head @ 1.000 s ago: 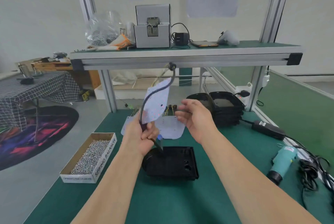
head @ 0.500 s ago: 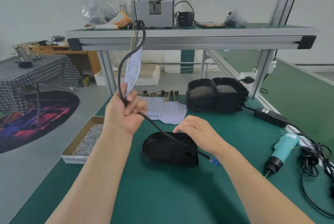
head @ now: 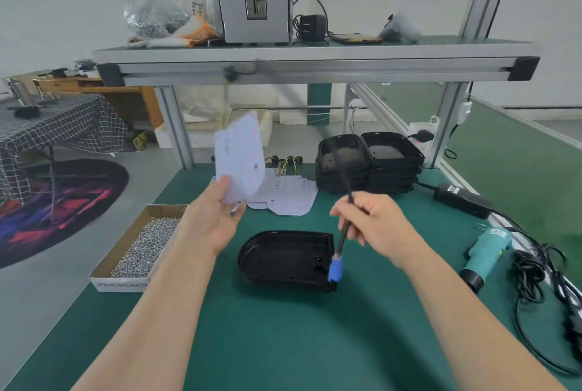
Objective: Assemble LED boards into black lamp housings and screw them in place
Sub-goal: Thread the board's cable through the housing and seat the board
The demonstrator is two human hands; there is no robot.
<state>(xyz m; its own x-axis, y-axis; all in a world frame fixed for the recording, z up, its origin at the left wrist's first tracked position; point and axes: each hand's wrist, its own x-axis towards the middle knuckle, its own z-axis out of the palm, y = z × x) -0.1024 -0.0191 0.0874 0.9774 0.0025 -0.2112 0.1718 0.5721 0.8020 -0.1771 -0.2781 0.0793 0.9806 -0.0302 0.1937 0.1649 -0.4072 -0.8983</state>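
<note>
We are early in this unit. Our left hand (head: 217,217) pinches the lower edge of one LED board (head: 241,160) between thumb and fingers. It holds the board up in the air, tilted, over the far-left part of the surface (head: 283,343) and clear of everything below. Our right hand (head: 376,226) has its fingers curled round a black cable (head: 341,242), whose blue plug (head: 334,268) hangs at the right rim of the open black housing (head: 283,260). That housing lies flat near the middle of the surface, cavity up, and we see nothing seated in it, neither board nor screws. We cannot tell whether the plug touches the rim or hangs just over it, and the cable's upper run is blurred.

In our judgement nothing is finished yet for this housing: the cable has to be dealt with, then the board laid in and screwed down. The teal screwdriver (head: 486,252) lies untouched near the right edge, and the box of screws (head: 141,245) sits at the left edge. Toward the far edge, a pile of further boards (head: 283,201) and two stacks of empty housings (head: 368,167) wait, so most of the work is left.
</note>
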